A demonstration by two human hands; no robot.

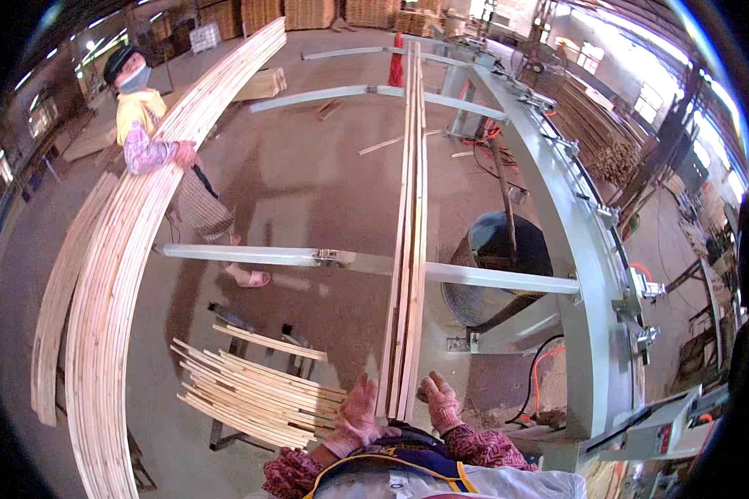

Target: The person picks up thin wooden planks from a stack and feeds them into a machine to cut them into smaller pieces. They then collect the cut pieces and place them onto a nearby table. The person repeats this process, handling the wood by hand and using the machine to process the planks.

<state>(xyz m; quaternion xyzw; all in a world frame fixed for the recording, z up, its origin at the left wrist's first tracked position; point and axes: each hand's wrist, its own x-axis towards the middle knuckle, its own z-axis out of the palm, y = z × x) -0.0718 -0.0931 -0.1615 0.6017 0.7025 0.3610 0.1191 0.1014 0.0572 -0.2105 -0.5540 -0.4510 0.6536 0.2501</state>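
Note:
Several long, narrow wooden strips (pixel 406 249) lie side by side in a bundle, running away from me across grey metal crossbars (pixel 499 277). Their near ends come close to my waist, between my hands. My left hand (pixel 358 420), in a pale pinkish work glove, is beside the left edge of the bundle near its end, fingers extended and thumb toward the strips. Just right of the bundle is my right hand (pixel 441 405), gloved too, its fingers loosely bent and apart from the wood. I see nothing held in either hand.
At left, a person (pixel 146 125) in a cap and mask has hands on a big stack of long strips (pixel 108 333). Shorter strips (pixel 250 395) rest on a low stand nearby. A grey machine beam (pixel 587 333) with clamps runs along the right, beside a dark drum (pixel 466 291).

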